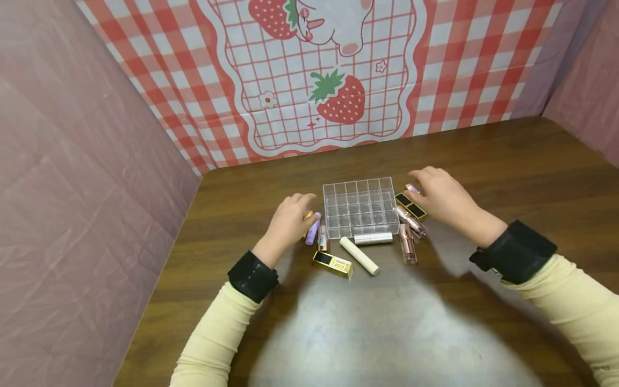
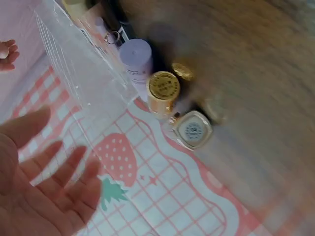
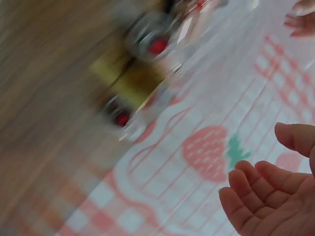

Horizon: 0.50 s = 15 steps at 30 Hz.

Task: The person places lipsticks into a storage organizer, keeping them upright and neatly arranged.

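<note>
A clear compartmented organizer (image 1: 360,207) stands mid-table. My left hand (image 1: 290,219) hovers at its left side, fingers loosely bent, holding nothing. Under and beside that hand lie a lilac tube (image 1: 313,230), a gold-capped tube (image 2: 163,91) and a pinkish lipstick tube (image 1: 323,238). To the organizer's right, my right hand (image 1: 442,196) is raised with relaxed fingers and an empty palm. Near it are a black-and-gold case (image 1: 411,206) and rose-gold lipstick tubes (image 1: 408,244). In front lie a silver tube (image 1: 373,238), a cream tube (image 1: 359,256) and a gold box-shaped tube (image 1: 332,264).
The brown wooden table (image 1: 208,322) carries a glare patch at its front. A red-and-white checked strawberry cloth (image 1: 450,70) hangs behind it. Pink fabric (image 1: 92,177) covers the left side, with more at the right.
</note>
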Motion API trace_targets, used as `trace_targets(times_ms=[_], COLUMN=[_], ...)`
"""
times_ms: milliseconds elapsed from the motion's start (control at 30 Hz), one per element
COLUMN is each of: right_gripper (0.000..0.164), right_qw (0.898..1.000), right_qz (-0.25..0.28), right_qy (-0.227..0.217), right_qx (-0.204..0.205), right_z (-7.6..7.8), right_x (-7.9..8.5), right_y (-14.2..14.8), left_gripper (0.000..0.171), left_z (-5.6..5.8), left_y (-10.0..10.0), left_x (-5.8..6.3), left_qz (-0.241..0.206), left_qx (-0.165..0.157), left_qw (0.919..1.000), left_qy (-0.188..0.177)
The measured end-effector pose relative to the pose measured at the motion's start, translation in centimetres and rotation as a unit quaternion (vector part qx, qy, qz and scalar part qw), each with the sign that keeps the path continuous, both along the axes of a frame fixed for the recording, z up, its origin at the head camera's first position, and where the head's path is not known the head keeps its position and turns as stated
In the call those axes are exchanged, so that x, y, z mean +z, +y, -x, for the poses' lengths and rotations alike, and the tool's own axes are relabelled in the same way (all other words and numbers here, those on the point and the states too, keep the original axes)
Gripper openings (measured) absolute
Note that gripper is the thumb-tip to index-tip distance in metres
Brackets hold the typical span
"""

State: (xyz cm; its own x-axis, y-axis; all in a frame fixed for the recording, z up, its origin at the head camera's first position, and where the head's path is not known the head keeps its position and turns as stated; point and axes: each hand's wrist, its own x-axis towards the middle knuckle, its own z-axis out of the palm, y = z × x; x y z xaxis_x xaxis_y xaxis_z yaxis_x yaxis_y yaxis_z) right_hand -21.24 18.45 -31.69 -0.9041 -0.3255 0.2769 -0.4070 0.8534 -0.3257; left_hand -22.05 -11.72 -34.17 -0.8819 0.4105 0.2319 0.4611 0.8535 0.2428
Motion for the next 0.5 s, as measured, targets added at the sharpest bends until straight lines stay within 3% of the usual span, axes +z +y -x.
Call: trace_targets(times_ms=[133, 267, 400, 500], right_gripper=[0.033, 0.027, 0.017, 0.016], right_qw=[0.999, 0.996, 0.989, 0.982], right_qz=[-0.007, -0.019, -0.048, -0.076], right_qy=[-0.014, -0.024, -0.017, -0.01], right_qx=[0.036, 0.08, 0.139, 0.175], right_z=[-1.5, -3.0, -4.1, -4.6], right_x=[0.0, -1.1, -2.9, -4.0], right_y=[-2.1, -4.2, -5.7, -6.4], left_gripper=[0.028, 0.021, 0.017, 0.015], left_z=[-0.2, -0.4, -0.5, -0.5], left_y=[0.8, 1.8, 2.7, 3.2], left_x=[0.0, -0.3, -0.8, -1.2], left_qz=[0.053, 0.094, 0.123, 0.139], left_qx=[-0.092, -0.172, -0.233, -0.261], left_qw=[0.9936, 0.9799, 0.9639, 0.9539], left_qy=[0.039, 0.037, 0.037, 0.051])
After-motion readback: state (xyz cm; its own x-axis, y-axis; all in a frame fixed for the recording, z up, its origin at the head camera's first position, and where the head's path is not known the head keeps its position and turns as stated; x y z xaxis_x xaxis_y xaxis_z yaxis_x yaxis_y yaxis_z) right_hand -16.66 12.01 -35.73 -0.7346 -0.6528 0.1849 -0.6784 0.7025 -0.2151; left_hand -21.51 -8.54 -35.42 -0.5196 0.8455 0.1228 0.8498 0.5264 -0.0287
